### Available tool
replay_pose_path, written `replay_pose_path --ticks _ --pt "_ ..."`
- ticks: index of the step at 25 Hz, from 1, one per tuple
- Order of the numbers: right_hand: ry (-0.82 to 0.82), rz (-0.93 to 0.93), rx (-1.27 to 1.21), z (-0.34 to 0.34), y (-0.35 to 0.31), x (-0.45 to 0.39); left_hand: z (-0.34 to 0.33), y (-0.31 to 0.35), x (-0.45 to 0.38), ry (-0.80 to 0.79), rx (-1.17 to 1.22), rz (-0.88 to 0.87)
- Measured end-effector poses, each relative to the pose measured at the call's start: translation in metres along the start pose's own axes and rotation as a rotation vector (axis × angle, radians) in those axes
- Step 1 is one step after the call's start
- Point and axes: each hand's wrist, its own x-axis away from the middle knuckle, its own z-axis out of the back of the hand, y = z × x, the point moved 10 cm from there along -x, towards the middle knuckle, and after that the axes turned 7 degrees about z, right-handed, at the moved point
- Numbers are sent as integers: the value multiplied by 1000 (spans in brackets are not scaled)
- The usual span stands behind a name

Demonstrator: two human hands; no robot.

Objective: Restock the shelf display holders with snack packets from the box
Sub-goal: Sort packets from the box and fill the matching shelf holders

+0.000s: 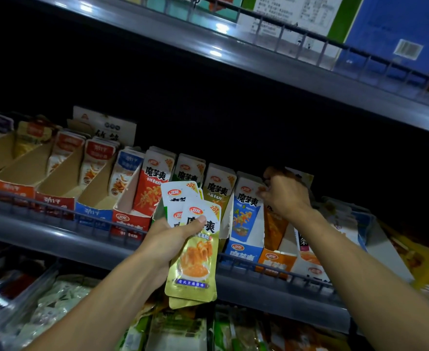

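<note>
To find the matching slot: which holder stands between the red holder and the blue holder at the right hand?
In the head view, the gold-green holder stands between the red holder and the blue holder, partly hidden by the gold packets in the left hand.

Glossy foil snack packets, matt cardboard display holders, smooth metal shelf

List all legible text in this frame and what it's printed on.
"魔芋爽": gold packets gripped by the left hand, and the red, gold and blue packs in the shelf holders.
"20%": top corner of the gold packets.
"卫龙": red oval logo on the gold packets.
"劲仔": red holder front.
Upper-shelf cartons and the barcode: too blurred.
</note>
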Motion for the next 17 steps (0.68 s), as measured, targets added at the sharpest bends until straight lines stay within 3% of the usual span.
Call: replay_pose_path --ticks 2,3,5,6,9,13,17 --pt "89 -9 -142 17 -7 8 1 2 2 1 17 -18" --pt "75 -11 -348 20 -18 15 0 4 3 2 26 -30" --pt "-163 34 -789 12 -63 35 -2 6 7 -8 33 -38" --pt "-299 85 -891 8 -89 48 -3 7 8 -15 40 -43" --pt "-508 144 -1028 -4 -121 68 -7 5 13 -41 63 -6" --pt "-536 10 -1157 -3 -116 68 0 -5 17 -85 236 114" --pt "-550 -71 -1251 -7 -126 74 22 6 19 26 135 -24"
